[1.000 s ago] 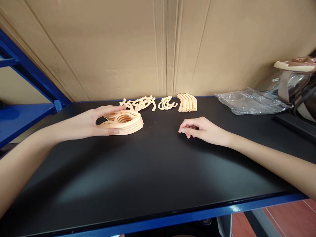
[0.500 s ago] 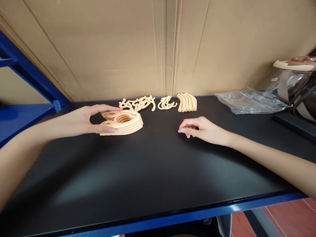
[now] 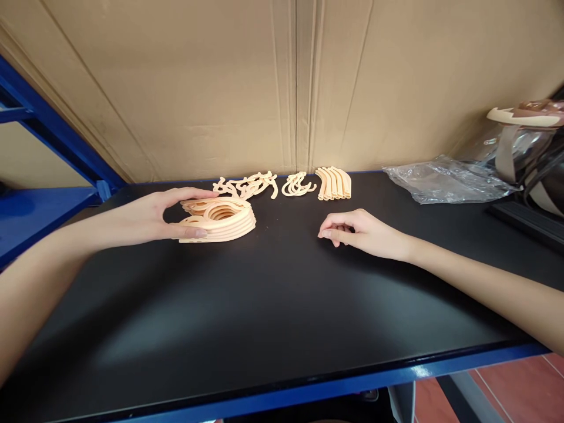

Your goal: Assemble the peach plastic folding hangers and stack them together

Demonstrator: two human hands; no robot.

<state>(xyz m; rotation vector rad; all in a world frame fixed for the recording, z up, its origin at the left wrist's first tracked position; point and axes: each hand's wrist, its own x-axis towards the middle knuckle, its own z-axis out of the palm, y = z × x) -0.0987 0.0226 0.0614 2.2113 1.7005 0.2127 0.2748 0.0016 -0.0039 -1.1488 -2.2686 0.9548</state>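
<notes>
My left hand [image 3: 150, 218] is closed around the left end of a stack of beige curved plastic pieces [image 3: 235, 228], thumb on the near side and fingers on the far side. The stacked pieces have rounded openings and lie on the black tabletop. To the right, my right hand [image 3: 355, 232] rests on the table with its fingers curled in and the thumb near the index fingertip; nothing shows in it. Behind the hands lie a loose pile of small beige curved parts [image 3: 253, 185], a smaller group of hook-shaped parts [image 3: 297, 185] and a row of beige curved tubes [image 3: 333, 183].
A crumpled clear plastic bag [image 3: 449, 181] lies at the back right, by a dark object with a beige and brown top [image 3: 526, 116]. A cardboard wall [image 3: 211, 88] stands behind the black table [image 3: 264, 311]. Blue metal frame [image 3: 66, 138] rises at the left.
</notes>
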